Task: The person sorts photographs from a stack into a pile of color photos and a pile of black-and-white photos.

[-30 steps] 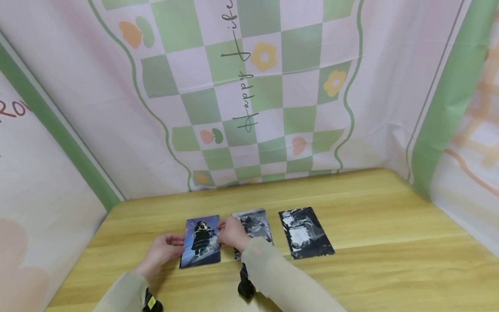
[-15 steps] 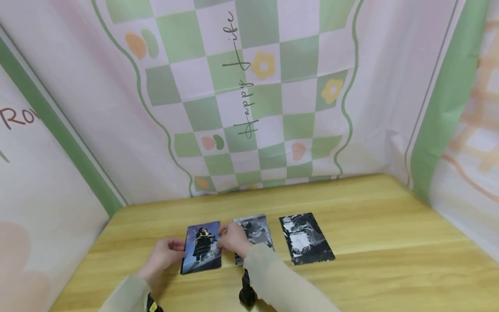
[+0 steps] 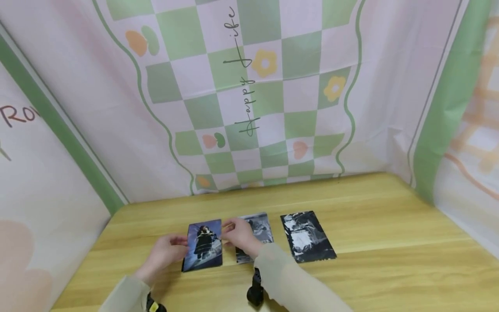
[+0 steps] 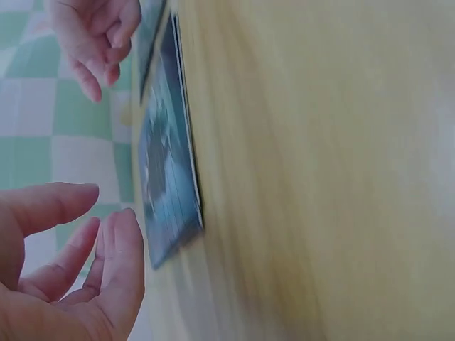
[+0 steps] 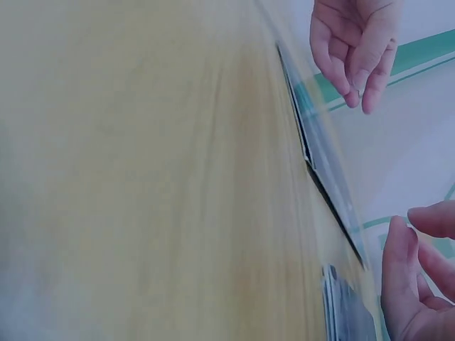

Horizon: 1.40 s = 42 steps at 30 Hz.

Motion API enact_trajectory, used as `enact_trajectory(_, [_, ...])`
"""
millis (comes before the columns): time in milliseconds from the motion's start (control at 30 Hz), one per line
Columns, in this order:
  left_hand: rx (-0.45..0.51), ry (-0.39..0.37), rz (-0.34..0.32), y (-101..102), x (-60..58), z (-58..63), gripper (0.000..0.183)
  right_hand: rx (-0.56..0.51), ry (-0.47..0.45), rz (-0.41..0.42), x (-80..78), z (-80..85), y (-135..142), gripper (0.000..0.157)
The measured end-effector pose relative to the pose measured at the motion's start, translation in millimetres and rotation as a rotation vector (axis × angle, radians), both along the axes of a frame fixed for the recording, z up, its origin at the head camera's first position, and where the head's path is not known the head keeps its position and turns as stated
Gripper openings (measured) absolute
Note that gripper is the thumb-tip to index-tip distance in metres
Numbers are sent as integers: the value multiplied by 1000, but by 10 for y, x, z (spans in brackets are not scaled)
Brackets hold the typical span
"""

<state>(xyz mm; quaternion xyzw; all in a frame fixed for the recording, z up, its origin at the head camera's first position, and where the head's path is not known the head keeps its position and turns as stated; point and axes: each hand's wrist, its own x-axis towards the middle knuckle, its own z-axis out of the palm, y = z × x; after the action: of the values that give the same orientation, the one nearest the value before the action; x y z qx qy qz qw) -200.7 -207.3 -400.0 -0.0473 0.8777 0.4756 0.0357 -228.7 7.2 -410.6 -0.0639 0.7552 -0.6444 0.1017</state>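
Observation:
A blue-purple picture card (image 3: 203, 245) showing a figure in dark clothes lies on the wooden table. My left hand (image 3: 166, 250) is at its left edge, fingers loosely bent. On the other side, my right hand (image 3: 241, 235) has its fingertips just off the right edge and covers part of a grey picture card (image 3: 263, 226). The left wrist view shows layered edges on the blue-purple card (image 4: 169, 160), and nothing between my left thumb and fingers (image 4: 122, 249). Seen from the right wrist, my right thumb and fingers (image 5: 402, 259) also stand apart with nothing between them.
To the right lies a black-and-white picture card (image 3: 308, 236), slightly turned. Behind the wooden table (image 3: 370, 225) hangs a green-and-white checked curtain (image 3: 253, 99), with more printed cloth at both sides. Black wrist cameras (image 3: 255, 294) are strapped under the sleeves.
My right hand has drawn back slightly to the right from the blue-purple card's edge. The left hand stays beside the card, and the head view has shifted a little.

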Motion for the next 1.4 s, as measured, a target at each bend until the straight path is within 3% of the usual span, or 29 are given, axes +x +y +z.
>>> enact_trajectory(333, [164, 14, -24, 233, 51, 2, 35, -58, 11, 6, 47, 53, 258, 31])
enact_trajectory(500, [214, 34, -26, 343, 58, 14, 34, -36, 27, -17, 60, 83, 378, 33])
enact_trajectory(833, [306, 31, -150, 574, 131, 41, 37, 4, 48, 7, 210, 191, 640, 32])
enact_trajectory(1067, [416, 13, -183, 790, 120, 22, 37, 64, 59, 20, 297, 238, 898, 36])
enact_trajectory(1400, [437, 5, -256, 1109, 117, 42, 40, 146, 105, -8, 313, 221, 1333, 38])
